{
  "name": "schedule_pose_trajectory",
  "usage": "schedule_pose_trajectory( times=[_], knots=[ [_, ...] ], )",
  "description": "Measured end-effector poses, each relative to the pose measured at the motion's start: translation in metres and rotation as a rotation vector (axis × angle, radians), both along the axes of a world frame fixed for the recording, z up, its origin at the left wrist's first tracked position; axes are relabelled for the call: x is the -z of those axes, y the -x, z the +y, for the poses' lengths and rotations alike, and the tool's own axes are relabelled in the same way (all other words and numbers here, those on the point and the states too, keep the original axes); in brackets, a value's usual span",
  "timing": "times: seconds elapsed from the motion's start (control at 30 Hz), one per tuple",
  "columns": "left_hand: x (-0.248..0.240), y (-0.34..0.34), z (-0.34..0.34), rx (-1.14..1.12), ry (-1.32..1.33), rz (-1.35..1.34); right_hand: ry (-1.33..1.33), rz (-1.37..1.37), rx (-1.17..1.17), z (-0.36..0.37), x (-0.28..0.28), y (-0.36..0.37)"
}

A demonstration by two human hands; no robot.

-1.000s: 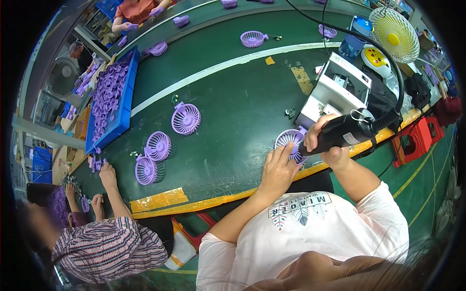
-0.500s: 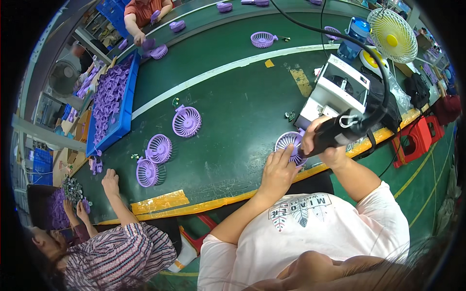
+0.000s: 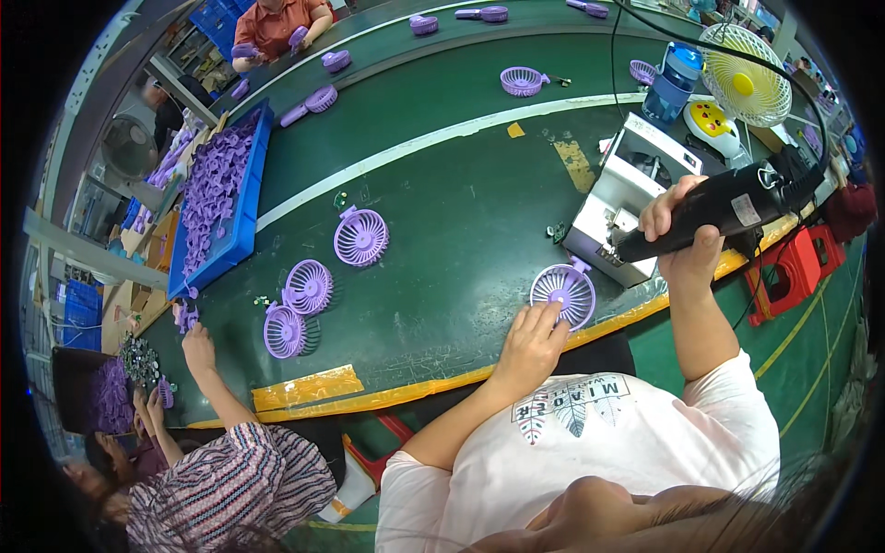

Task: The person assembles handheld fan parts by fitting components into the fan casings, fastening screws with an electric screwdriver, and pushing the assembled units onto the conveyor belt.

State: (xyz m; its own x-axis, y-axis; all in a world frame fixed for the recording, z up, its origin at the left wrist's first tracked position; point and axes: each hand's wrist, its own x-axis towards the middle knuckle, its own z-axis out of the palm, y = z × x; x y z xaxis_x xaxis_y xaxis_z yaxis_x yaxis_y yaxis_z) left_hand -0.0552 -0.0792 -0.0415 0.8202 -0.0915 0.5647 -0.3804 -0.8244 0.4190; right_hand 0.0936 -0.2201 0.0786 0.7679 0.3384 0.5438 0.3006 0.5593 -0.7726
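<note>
My right hand (image 3: 684, 221) is wrapped round a black electric screwdriver (image 3: 714, 219). The tool lies nearly level, its tip end at the white screw feeder (image 3: 604, 217). By the table's front edge lies a round purple fan housing (image 3: 569, 288) with a slatted grille. My left hand (image 3: 532, 343) holds its near left rim, fingertips over the slats. A small circuit board (image 3: 556, 233) rests beside the feeder. Farther left on the green table stand three more purple housings (image 3: 360, 237), (image 3: 308, 286), (image 3: 285, 332), with small boards near them.
A blue tray (image 3: 241, 235) of purple parts stands at the left. Behind the feeder are a blue bottle (image 3: 671, 83) and a white fan (image 3: 747, 76). Purple fans (image 3: 523, 81) sit beyond the white line. Co-workers sit at the left and far side. A red stool (image 3: 793, 276) stands at the right.
My right hand has lifted the screwdriver off the housing and swung it right, to the feeder. My left hand stays on the housing. Across the table, a co-worker's hands have moved.
</note>
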Motion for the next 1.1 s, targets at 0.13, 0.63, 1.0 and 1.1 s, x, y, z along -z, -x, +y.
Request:
schedule_pose_trajectory(
  times=[0.13,0.63,1.0,1.1],
  knots=[
    [0.001,-0.001,0.001,0.049,-0.036,-0.045,-0.045,0.115,-0.147,0.011,0.017,0.011],
    [-0.002,0.000,0.004,0.068,0.032,-0.039,0.158,0.189,-0.471,0.055,0.042,0.035],
    [-0.010,0.002,0.020,0.111,0.011,-0.004,0.046,0.213,-0.405,0.045,0.042,0.026],
    [-0.015,-0.003,0.042,0.192,-0.054,0.048,-0.007,0.204,-0.264,0.030,0.036,0.020]
  ],
)
